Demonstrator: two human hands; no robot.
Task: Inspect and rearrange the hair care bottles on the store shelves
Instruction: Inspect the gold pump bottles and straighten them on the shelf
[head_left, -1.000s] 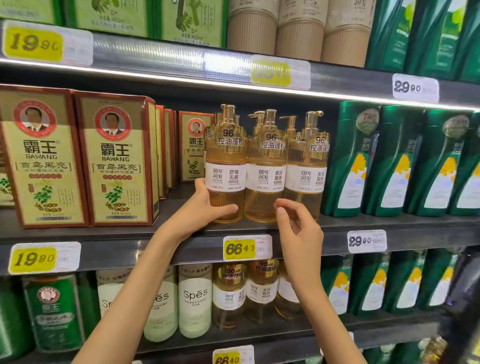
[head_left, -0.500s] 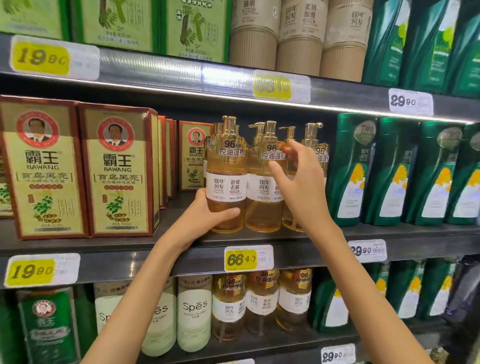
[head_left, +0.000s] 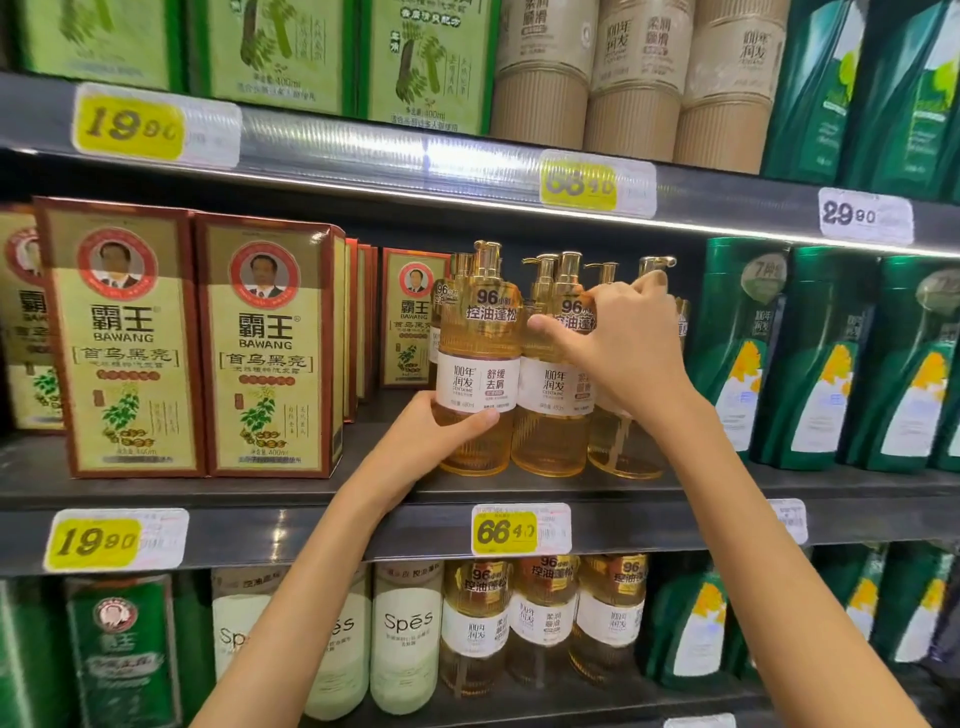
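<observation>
Three amber pump bottles stand in a row at the front of the middle shelf (head_left: 363, 530), with more behind them. My left hand (head_left: 436, 431) wraps the lower body of the left amber bottle (head_left: 478, 338), thumb across its front below the white label. My right hand (head_left: 628, 348) closes over the upper part of the right amber bottle (head_left: 623, 447), fingers curled at its gold pump neck. Its thumb reaches left onto the middle amber bottle (head_left: 553, 415). The right bottle's label is hidden by my hand.
Tall Bawang boxes (head_left: 270, 353) fill the shelf to the left, dark green bottles (head_left: 810, 358) to the right. Beige bottles (head_left: 634, 73) stand on the shelf above. Below are white Spes bottles (head_left: 408, 639) and more amber bottles (head_left: 545, 618). Yellow price tags (head_left: 506, 530) line the shelf edges.
My right hand rose from the bottles' bases to the top of the right amber bottle and closed on it. My left hand stayed on the left bottle.
</observation>
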